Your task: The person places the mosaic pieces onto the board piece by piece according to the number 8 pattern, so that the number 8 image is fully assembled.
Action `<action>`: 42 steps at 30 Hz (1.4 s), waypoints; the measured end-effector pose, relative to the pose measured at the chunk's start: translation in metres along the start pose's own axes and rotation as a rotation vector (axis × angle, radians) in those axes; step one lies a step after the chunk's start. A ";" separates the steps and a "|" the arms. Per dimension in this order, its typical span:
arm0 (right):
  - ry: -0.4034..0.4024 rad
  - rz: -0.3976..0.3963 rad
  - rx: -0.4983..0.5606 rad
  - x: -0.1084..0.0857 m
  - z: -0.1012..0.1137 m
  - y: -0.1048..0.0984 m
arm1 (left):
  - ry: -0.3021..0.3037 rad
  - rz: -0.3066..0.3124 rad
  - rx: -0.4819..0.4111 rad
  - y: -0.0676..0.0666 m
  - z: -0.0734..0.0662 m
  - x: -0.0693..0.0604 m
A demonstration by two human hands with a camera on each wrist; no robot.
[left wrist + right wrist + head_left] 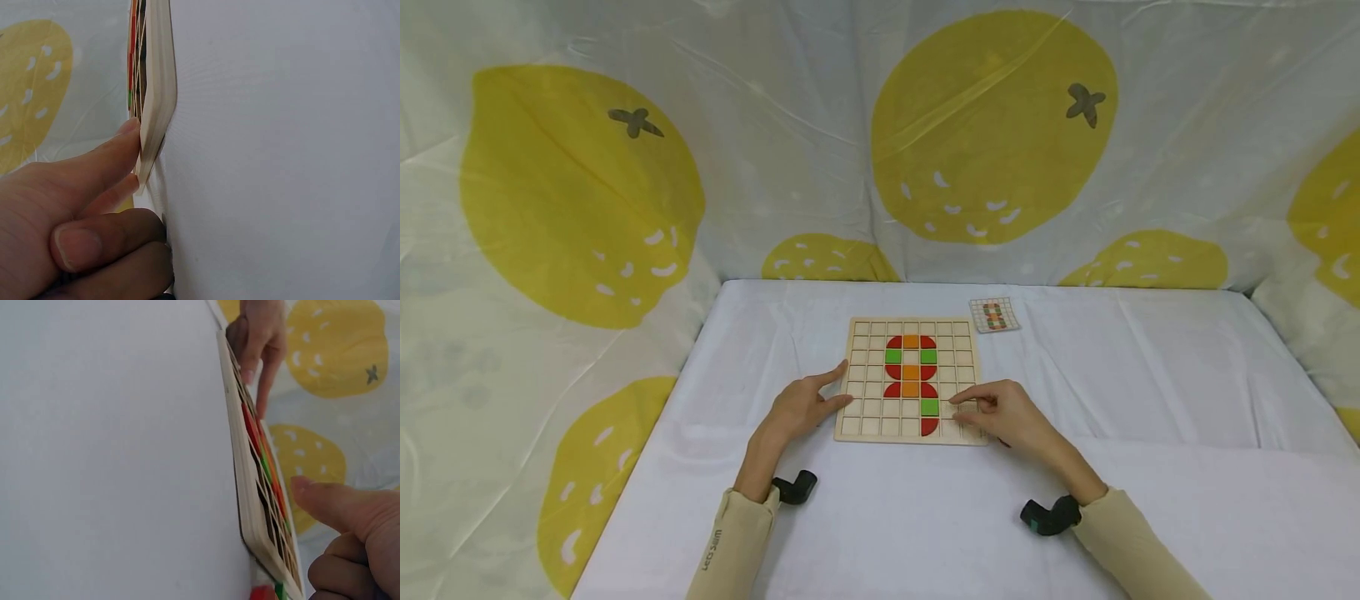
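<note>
A square wooden grid board (868, 421) lies on the white cloth. Red rounded pieces (892, 372), orange squares (911, 389) and green squares (929, 407) fill some of its middle cells. My left hand (800, 406) rests thumb and forefinger against the board's left edge, other fingers curled beneath. Over the lower right cells is my right hand (1011, 417), forefinger and thumb extended and apart, nothing visible between them; its other fingers are curled. In the right wrist view, a red piece (261, 593) and a green piece (279, 591) show beside the board; whether the hand touches them is hidden.
A small pattern card (995, 315) with a similar coloured figure lies behind the board's right corner. Lemon-printed cloth (805, 150) hangs behind and at the sides. Each wrist carries a black camera (1051, 516).
</note>
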State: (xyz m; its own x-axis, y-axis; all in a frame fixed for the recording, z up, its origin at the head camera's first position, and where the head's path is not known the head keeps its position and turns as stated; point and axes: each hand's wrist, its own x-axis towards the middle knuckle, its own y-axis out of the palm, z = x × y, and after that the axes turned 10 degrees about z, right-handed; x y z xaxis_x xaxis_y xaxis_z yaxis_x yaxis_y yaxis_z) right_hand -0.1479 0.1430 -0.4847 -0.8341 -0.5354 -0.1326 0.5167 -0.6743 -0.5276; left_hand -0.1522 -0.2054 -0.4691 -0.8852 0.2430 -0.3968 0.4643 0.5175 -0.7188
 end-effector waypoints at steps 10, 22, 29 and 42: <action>0.102 -0.037 -0.056 -0.014 -0.023 -0.035 | 0.015 -0.003 -0.003 0.001 0.000 0.000; 0.118 0.012 -0.031 -0.020 -0.044 -0.057 | 0.014 -0.005 0.014 0.001 0.000 0.001; 0.076 0.102 0.027 -0.023 -0.049 -0.062 | 0.021 -0.006 0.016 0.001 0.000 0.001; 0.152 0.017 -0.014 -0.028 -0.052 -0.071 | 0.009 -0.005 0.012 0.000 -0.002 0.000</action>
State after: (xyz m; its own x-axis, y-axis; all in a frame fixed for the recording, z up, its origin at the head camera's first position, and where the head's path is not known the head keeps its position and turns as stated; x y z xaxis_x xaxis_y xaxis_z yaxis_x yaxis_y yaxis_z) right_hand -0.1713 0.2316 -0.4872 -0.8456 -0.4627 -0.2660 0.5288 -0.6584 -0.5357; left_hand -0.1521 -0.2040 -0.4683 -0.8878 0.2474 -0.3881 0.4599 0.5090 -0.7276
